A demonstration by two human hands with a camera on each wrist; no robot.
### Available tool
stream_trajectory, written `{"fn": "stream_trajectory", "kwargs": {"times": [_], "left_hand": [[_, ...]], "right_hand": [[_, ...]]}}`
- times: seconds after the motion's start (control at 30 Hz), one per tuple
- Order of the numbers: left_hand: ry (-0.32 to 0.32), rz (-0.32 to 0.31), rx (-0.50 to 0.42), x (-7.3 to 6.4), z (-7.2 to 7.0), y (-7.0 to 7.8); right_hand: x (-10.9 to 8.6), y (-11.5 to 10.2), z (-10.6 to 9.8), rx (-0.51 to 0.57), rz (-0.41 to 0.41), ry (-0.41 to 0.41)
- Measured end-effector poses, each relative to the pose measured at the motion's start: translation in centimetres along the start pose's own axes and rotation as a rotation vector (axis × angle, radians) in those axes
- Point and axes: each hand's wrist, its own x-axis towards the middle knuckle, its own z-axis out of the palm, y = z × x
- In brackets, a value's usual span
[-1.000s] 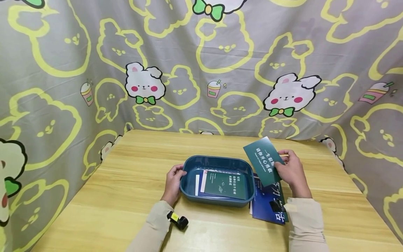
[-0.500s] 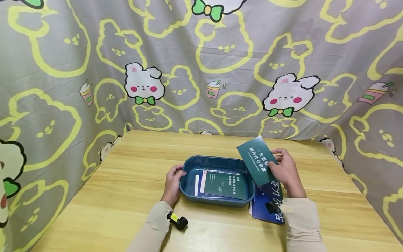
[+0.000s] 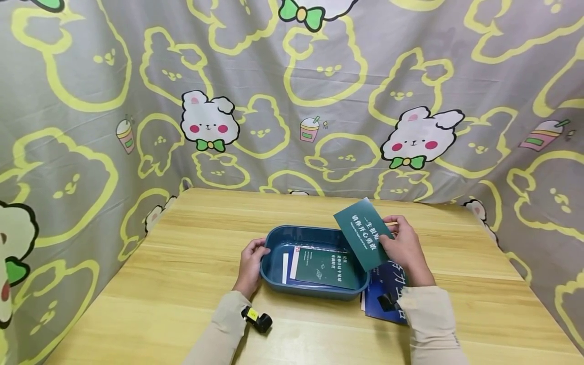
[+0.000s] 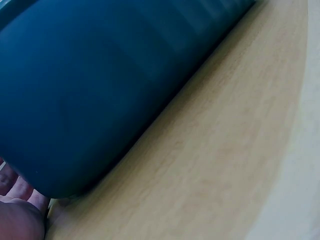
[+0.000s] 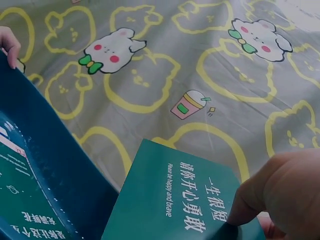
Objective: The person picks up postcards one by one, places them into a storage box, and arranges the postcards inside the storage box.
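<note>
A dark teal plastic basin [image 3: 315, 291] sits on the table, several cards lying flat inside with a green card [image 3: 319, 268] on top. My left hand [image 3: 250, 263] holds the basin's left end, thumb over the rim; in the left wrist view its fingers [image 4: 20, 192] show at the wall's corner. My right hand [image 3: 403, 246] pinches another green card [image 3: 362, 233] with white lettering by its right edge. That card is tilted and overlaps the basin's right rim in the head view. In the right wrist view the thumb [image 5: 245, 202] presses on the card's printed face.
Right of the basin, under my right wrist, lies a dark blue card [image 3: 385, 299] with white lettering, on top of other cards. A wooden table [image 3: 182, 294] spreads around. Behind it hangs a grey curtain [image 3: 269, 61] with cartoon rabbits.
My right hand has moved left with the green card, from above the blue card to over the basin's right end. The left hand and the basin have stayed in place.
</note>
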Motion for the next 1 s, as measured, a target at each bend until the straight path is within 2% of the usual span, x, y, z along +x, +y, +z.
{"fn": "stream_trajectory", "kwargs": {"times": [1.0], "left_hand": [[0.005,-0.001,0.006,-0.1,-0.2,0.0]], "right_hand": [[-0.3,-0.7,3.8,-0.098,-0.164,-0.125]]}}
